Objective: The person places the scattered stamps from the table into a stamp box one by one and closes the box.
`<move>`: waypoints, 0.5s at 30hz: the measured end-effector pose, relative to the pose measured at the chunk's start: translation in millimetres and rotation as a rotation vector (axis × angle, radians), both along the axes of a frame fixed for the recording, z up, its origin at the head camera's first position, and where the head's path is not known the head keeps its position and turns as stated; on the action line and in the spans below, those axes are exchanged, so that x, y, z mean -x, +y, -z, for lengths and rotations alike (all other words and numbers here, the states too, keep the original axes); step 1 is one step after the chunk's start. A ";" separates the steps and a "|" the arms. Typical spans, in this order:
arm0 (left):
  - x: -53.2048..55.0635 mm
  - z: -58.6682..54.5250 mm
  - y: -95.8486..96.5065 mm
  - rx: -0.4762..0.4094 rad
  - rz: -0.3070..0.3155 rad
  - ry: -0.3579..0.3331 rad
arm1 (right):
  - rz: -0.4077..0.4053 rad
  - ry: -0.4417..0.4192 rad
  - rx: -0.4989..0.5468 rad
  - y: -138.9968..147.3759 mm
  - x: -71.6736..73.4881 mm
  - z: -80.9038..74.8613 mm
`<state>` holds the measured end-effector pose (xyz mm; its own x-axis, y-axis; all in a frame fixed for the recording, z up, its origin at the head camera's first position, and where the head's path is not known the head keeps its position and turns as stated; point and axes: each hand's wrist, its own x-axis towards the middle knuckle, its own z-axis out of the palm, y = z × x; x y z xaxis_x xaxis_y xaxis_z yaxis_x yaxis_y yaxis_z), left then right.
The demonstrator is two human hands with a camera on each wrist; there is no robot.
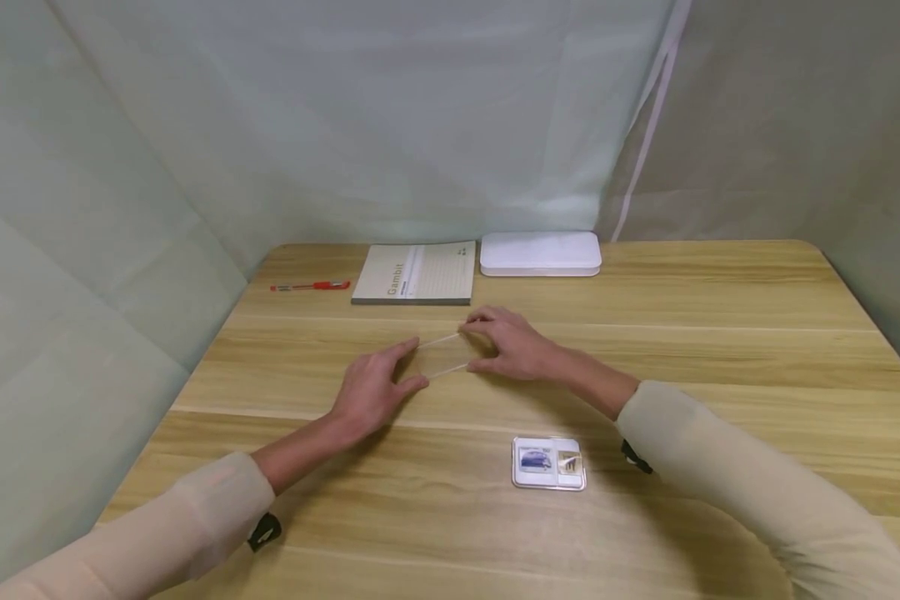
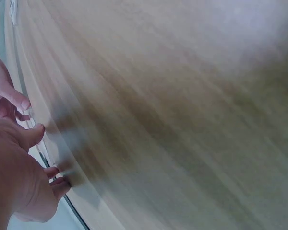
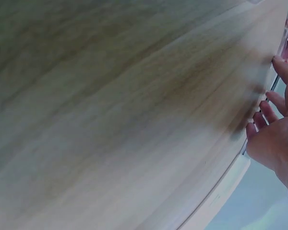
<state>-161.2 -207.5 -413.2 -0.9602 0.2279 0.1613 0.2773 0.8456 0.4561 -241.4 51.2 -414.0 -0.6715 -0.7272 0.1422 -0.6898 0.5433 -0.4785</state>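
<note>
A clear, flat rectangular piece (image 1: 444, 357) with pale edges spans the gap between both hands, over the middle of the table. At its left end my left hand (image 1: 371, 387) grips it by opposite edges, thumb on the near one and fingers on the far one. My right hand (image 1: 513, 346) pinches the right end the same way. In the left wrist view the left hand (image 2: 26, 177) hides most of the piece. Closer to the front lies a clear-rimmed case (image 1: 549, 482) with a blue-purple picture and a gold-coloured patch on white.
Along the table's back edge lie a notebook (image 1: 427, 271) marked "Gambit" and a white lidded box (image 1: 540, 252). Left of the notebook is a red pen (image 1: 311, 286). Pale fabric walls (image 1: 390, 125) stand behind and beside the wooden table (image 1: 720, 375).
</note>
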 end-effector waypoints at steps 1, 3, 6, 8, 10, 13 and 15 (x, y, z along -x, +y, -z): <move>0.1 -0.2 0.4 0.006 0.001 0.002 | 0.003 0.002 -0.002 -0.3 -0.1 0.3; 0.7 -0.6 0.8 0.019 0.003 0.005 | 0.008 0.002 -0.002 -0.9 -0.5 0.7; 1.9 -1.9 0.6 0.045 0.012 0.010 | 0.010 0.001 0.006 -1.4 -1.0 0.4; 3.1 -2.9 0.1 0.058 0.023 0.015 | 0.009 0.000 0.017 -1.3 -1.0 0.1; 5.1 -4.3 -0.1 0.065 0.042 0.018 | 0.011 0.002 0.024 0.1 -1.1 -0.4; 8.1 -6.2 -0.9 0.073 0.074 0.025 | 0.008 0.000 0.030 2.5 -0.9 -1.2; 9.9 -7.1 -1.3 0.077 0.092 0.020 | 0.003 -0.001 0.034 4.6 -1.3 -2.0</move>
